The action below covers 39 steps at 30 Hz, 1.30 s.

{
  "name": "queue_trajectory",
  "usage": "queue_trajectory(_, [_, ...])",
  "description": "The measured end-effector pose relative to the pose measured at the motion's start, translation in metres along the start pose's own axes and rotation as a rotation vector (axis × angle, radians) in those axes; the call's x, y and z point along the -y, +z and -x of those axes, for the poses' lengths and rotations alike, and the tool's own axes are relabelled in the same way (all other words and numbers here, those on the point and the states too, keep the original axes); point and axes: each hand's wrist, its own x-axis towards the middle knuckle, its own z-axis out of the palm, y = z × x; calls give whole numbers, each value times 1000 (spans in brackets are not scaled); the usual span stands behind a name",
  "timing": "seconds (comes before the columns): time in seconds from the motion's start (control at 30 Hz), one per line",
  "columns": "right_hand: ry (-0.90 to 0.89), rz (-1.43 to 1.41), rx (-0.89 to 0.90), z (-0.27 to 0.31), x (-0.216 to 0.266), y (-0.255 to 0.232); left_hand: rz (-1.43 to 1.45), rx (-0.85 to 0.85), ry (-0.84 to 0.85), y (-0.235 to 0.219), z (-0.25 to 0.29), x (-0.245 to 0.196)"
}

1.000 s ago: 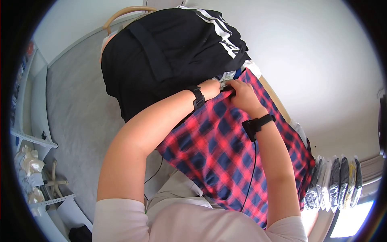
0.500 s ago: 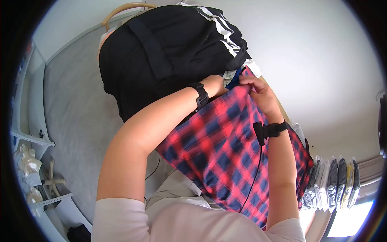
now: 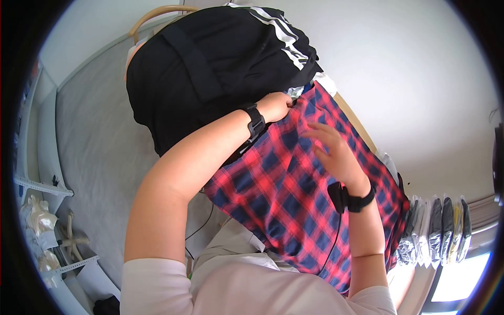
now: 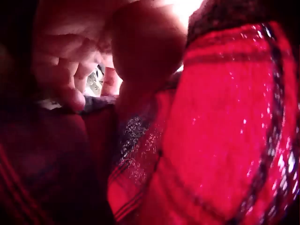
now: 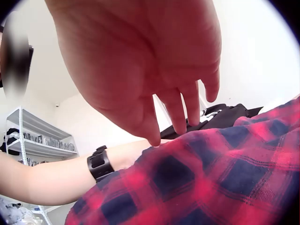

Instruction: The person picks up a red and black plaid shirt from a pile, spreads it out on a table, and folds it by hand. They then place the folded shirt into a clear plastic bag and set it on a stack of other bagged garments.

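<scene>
A red and navy plaid cloth [image 3: 294, 194] spreads in front of the person, from the upper middle down to the lap. At its upper edge the left hand [image 3: 275, 107] holds the fabric with curled fingers, close beside a black garment [image 3: 205, 68] with white stripes. In the left wrist view, the fingers [image 4: 72, 75] bend at the edge of the plaid cloth, which fills much of that view. Over the cloth's upper right part hovers the right hand [image 3: 338, 152], its fingers loosely spread and nothing in them. Its palm faces the camera in the right wrist view.
Behind the black garment curves a wooden bar [image 3: 157, 14]. Several bagged clothes [image 3: 436, 231] hang at the right by a window. White shelves [image 3: 44, 184] with wrapped items line the left, beside a grey floor [image 3: 100, 136]. A cable [image 3: 332, 247] trails from the right wrist camera.
The right hand has let go of the cloth's upper edge and come down toward the body, fingers loosening. The left hand stays near the edge, and the cloth's upper part lies flatter.
</scene>
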Motion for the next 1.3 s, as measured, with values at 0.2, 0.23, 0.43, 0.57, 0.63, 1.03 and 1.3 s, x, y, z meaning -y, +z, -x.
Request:
queue_trajectory(0.2, [-5,55,61,69,52,-11,-556,-183,79,-85,29,-67])
queue_trajectory(0.23, [-19,69,120,83,60,-8,-325,-122,-21,-105,47,-83])
queue_trajectory(0.43, [127,-46,282,152,76,22,-36,-129,-116,-142,189,-69])
queue_trajectory(0.57, [197,-183,164,182,79,26,-21,-287,-265,-98,264,-52])
queue_trajectory(0.63, [283,-226,77,198,83,22,51,-363,-288,-72,279,-48])
queue_trajectory(1.03, [819,-187,-298,341,80,16,4,-413,-453,-29,270,-28])
queue_trajectory(1.3, [877,-184,-383,372,77,27,-552,-575,-46,-24,268,-20])
